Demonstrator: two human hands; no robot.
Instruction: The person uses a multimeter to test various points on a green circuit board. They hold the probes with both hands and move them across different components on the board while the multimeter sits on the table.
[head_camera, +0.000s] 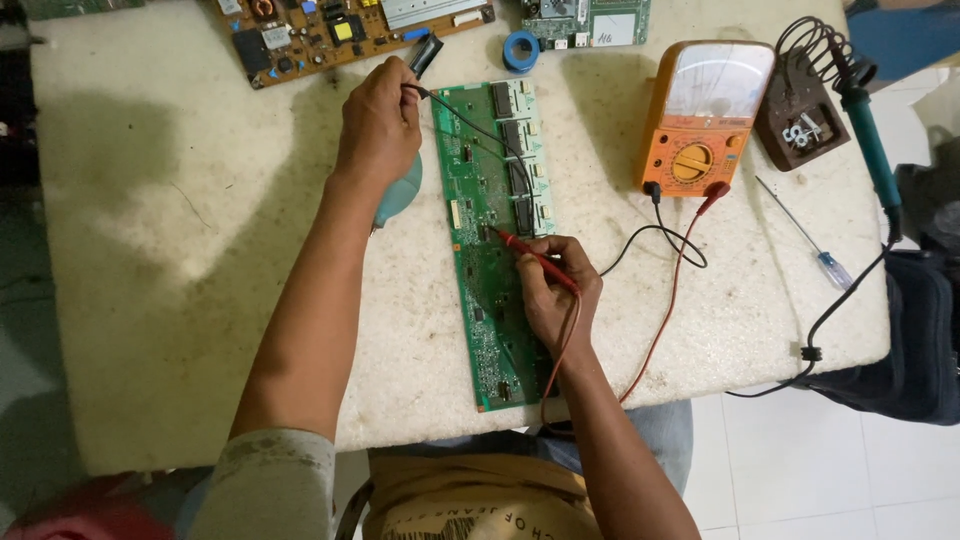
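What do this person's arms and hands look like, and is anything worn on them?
Both hands are bare: no gloves, rings, watch or bands show on the left hand or the right hand. The forearms are uncovered too. Only the left arm shows clothing, a short light grey sleeve with faint smudges, ending above the elbow. The right arm's upper part is out of frame.

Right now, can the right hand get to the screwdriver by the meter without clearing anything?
Probably yes. The right hand holds the red probe on the green board; the screwdriver lies on open tabletop to its right, with only the meter leads between. It would likely need to drop the probe first.
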